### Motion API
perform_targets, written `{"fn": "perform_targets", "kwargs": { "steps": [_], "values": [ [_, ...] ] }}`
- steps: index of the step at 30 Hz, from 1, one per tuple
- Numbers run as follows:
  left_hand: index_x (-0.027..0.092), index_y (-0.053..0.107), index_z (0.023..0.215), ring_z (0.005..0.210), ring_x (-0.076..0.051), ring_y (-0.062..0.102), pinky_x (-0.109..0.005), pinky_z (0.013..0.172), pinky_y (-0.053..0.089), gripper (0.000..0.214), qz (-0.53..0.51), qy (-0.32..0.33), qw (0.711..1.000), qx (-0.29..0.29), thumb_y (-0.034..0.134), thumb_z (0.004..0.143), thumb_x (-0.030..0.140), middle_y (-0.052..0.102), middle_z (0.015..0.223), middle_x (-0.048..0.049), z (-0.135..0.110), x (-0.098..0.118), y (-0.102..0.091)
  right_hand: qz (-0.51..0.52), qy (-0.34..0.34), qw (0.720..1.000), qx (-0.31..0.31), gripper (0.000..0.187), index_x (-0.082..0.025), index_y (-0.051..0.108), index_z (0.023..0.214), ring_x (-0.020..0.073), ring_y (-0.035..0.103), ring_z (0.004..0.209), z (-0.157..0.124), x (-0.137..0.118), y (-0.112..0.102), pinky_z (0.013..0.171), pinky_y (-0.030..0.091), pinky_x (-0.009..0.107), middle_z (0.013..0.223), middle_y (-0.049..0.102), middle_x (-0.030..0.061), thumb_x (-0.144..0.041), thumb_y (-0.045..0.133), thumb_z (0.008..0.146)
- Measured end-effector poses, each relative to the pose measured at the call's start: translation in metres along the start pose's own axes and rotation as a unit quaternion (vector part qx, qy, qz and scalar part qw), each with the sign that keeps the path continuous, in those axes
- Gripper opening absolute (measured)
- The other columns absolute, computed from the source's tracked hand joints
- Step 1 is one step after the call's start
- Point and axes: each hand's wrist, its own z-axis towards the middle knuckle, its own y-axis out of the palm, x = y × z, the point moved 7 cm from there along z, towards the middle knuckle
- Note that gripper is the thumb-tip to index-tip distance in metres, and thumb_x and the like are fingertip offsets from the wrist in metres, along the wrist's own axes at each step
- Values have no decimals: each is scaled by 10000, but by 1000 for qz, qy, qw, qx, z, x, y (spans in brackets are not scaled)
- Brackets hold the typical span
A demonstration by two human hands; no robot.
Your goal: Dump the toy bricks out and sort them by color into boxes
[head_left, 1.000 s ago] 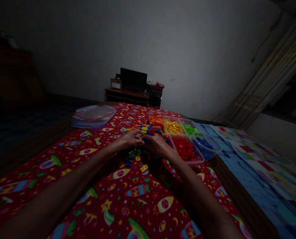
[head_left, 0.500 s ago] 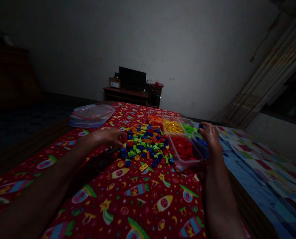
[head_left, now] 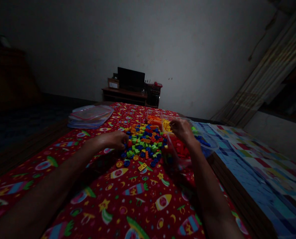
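A pile of mixed toy building bricks lies on the red patterned cloth. At its left edge my left hand is closed, fingertips pressed together by the bricks; what they hold, if anything, is hidden. My right hand hangs over the sorted boxes, its fingers bent down and dim. Below it are yellow bricks and a clear box of red bricks. Orange bricks fill the box farther left. Blue bricks lie in a rounded tub right of my right wrist. Green bricks are partly covered by that hand.
A stack of clear lids rests on the cloth at the left. One yellow brick and a few wheels lie at the pile's near edge. Checked bedding spreads on the right. Behind stands a low desk with a monitor.
My right hand has moved left from the blue tub to above the yellow and red boxes, and the blue brick at its fingertips no longer shows. My left hand's fingers have drawn together beside the pile.
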Motion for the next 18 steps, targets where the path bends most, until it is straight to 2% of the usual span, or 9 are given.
{"fn": "perform_targets", "kwargs": {
  "steps": [3, 6, 8, 12, 15, 18],
  "values": [
    [187, 692, 982, 781, -169, 644, -193, 625, 440, 317, -1, 0, 1000, 31, 538, 704, 177, 715, 869, -10, 2, -1, -6, 7, -108, 992, -64, 282, -162, 716, 864, 129, 550, 637, -10, -56, 36, 592, 315, 238, 751, 685, 71, -184, 438, 905],
    [185, 680, 1039, 853, -171, 653, -196, 698, 455, 333, 11, 9, 997, 70, 529, 742, 176, 719, 957, -26, 8, -4, -8, 11, -196, 972, -126, 252, -163, 702, 933, 154, 563, 710, -30, -95, 71, 624, 335, 252, 829, 677, 82, -227, 459, 924],
    [193, 677, 1058, 923, -177, 652, -201, 762, 462, 334, 14, 18, 996, 85, 546, 751, 186, 716, 1020, -31, 11, -6, -7, -5, -237, 961, -142, 262, -168, 680, 1053, 183, 578, 806, -43, -110, 86, 664, 366, 263, 939, 669, 106, -236, 456, 936],
    [225, 684, 1062, 949, -174, 656, -195, 783, 471, 342, 19, -2, 996, 85, 562, 746, 173, 719, 1055, -15, 10, -12, -7, -34, -257, 955, -141, 352, -192, 617, 1210, 213, 576, 910, -53, -120, 93, 717, 417, 284, 1022, 637, 128, -199, 358, 971],
    [213, 683, 1096, 948, -173, 660, -186, 775, 472, 382, 8, -17, 997, 74, 560, 739, 160, 720, 1073, -21, 7, -12, -9, -11, -246, 959, -140, 300, -188, 633, 1170, 217, 582, 891, -52, -116, 92, 749, 448, 302, 985, 635, 125, -220, 426, 955],
    [205, 688, 1103, 966, -184, 658, -189, 783, 471, 401, -20, -9, 997, 72, 570, 723, 168, 722, 1085, -23, 6, -10, -10, 54, -244, 963, -98, 270, -162, 621, 1156, 229, 582, 935, -51, -108, 88, 817, 467, 336, 1016, 632, 136, -259, 518, 926]
  ]
}}
